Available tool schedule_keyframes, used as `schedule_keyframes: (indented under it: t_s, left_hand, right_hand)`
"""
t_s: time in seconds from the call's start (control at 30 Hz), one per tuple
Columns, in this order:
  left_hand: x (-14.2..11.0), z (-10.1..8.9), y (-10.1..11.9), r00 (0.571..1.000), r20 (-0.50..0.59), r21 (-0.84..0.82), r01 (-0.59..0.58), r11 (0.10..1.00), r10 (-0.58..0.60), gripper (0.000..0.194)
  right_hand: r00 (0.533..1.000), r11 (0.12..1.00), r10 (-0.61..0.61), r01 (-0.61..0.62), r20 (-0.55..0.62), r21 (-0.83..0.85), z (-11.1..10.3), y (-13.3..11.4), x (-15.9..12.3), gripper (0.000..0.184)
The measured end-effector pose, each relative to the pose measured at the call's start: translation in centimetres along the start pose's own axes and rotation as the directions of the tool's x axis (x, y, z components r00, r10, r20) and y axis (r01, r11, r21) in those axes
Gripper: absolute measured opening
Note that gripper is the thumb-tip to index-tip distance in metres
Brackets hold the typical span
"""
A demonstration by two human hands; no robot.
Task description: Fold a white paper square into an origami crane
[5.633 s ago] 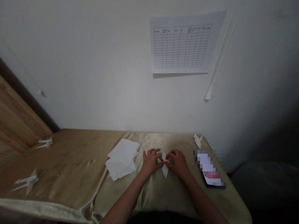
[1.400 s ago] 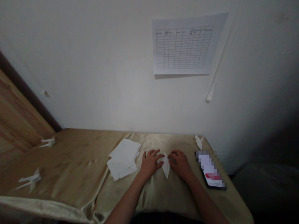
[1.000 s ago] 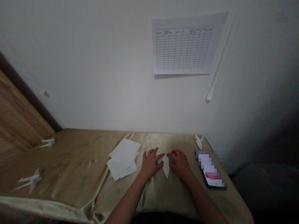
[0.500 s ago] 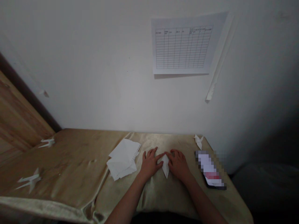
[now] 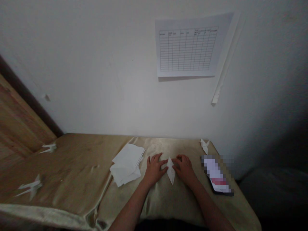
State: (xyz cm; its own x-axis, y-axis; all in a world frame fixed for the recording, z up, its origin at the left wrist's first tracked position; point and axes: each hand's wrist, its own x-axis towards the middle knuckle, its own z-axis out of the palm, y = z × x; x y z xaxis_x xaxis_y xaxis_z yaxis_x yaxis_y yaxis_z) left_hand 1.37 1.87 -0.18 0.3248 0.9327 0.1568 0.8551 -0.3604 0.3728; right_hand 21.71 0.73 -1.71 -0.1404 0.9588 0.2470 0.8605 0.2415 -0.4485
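Note:
A narrow white diamond of folded paper [image 5: 171,173] lies on the cloth between my hands, one point towards the wall and one towards me. My left hand [image 5: 154,168] holds its left edge with thumb and index finger, the other fingers spread on the cloth. At the right edge, my right hand [image 5: 184,168] holds it with thumb and index finger, its other fingers bent. How firmly the fingertips pinch the paper is too small to tell.
Left of my hands lies a pile of white paper sheets [image 5: 127,162]. Folded paper birds sit at far left [image 5: 31,187], behind it [image 5: 49,147], and at back right [image 5: 204,146]. A phone [image 5: 216,176] lies at right on the gold tablecloth [image 5: 79,157]. A printed table [image 5: 187,48] hangs on the wall.
My index fingers have drawn slightly apart from the paper's far tip, so more of the diamond shows. The hands otherwise stay in place.

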Motion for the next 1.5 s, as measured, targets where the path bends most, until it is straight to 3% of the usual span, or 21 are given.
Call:
schedule_keyframes:
  t_s: [0.1,0.27,0.53,0.7,0.87,0.93,1.07,1.23,1.5]
  left_hand:
    - [0.1,0.0,0.0,1.000,0.006,-0.027,0.003,1.000,-0.003,0.040]
    - [0.1,-0.3,0.2,1.000,0.007,-0.049,0.015,0.999,-0.014,0.064]
    - [0.2,-0.1,0.2,1.000,0.006,-0.022,0.015,1.000,-0.015,0.044]
    - [0.2,-0.2,0.2,0.995,-0.072,0.009,0.065,0.998,-0.064,0.038]
    - [0.1,-0.4,0.1,0.982,-0.159,0.007,0.108,0.994,-0.106,0.041]
    - [0.1,-0.4,0.1,0.987,-0.150,-0.023,0.055,0.998,-0.058,0.043]
    - [0.2,-0.4,-0.1,0.998,-0.055,-0.093,-0.046,0.995,0.041,0.023]
    - [0.3,-0.6,-0.3,0.999,-0.030,-0.175,-0.046,0.983,0.041,0.024]
    - [0.3,-0.5,0.0,0.998,-0.041,-0.171,-0.047,0.984,0.040,0.027]
  right_hand:
    - [1.000,1.000,-0.009,0.009,-0.004,0.003,0.2,0.2,0.1,0.036]
    - [1.000,1.000,-0.017,0.017,0.006,0.012,0.3,0.3,0.1,0.040]
    - [1.000,0.997,-0.023,0.023,-0.007,0.071,0.3,0.5,0.2,0.027]
    - [0.995,0.984,-0.079,0.089,-0.067,0.154,-0.4,0.3,0.2,0.026]
    - [0.981,0.968,-0.192,0.190,-0.002,0.164,-1.0,0.0,-0.1,0.028]
    - [0.978,0.967,-0.206,0.198,0.034,0.160,-0.9,-0.1,-0.1,0.026]
    - [0.982,0.973,-0.187,0.180,0.030,0.147,-0.7,0.0,0.0,0.017]
    - [0.974,0.965,-0.227,0.224,0.008,0.137,-0.7,0.3,0.0,0.015]
    - [0.966,0.959,-0.259,0.258,0.001,0.115,-0.6,0.6,0.0,0.017]
